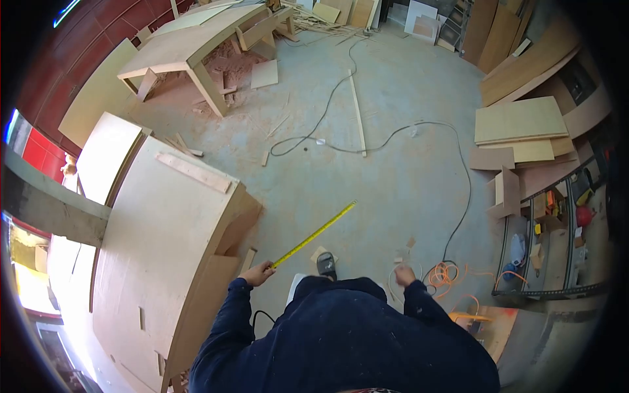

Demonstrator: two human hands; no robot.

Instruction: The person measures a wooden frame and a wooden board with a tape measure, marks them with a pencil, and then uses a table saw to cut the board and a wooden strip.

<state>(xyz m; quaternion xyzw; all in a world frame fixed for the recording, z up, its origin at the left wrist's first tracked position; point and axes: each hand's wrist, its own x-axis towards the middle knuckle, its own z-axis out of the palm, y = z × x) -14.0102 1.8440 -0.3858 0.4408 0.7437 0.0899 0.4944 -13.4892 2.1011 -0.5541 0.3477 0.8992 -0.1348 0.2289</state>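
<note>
My left hand point(257, 273) is closed around a tape measure at the side of the large plywood-topped table. The yellow tape blade point(314, 234) stretches out from that hand, forward and to the right, above the floor. Its case is hidden by my fingers. On the other side of my body, my right hand point(405, 275) has its fingers curled in. Whether anything is inside them I cannot make out. An orange coiled hose point(443, 279) lies on the floor just right of this hand.
The plywood-topped table point(164, 216) takes up the left, with a wood strip point(193, 171) on it. A dark cable point(331, 98) winds across the floor past a long batten point(357, 114). Another wooden table point(196, 46) stands farther back. Stacked boards point(521, 121) and a metal rack point(531, 293) line the right.
</note>
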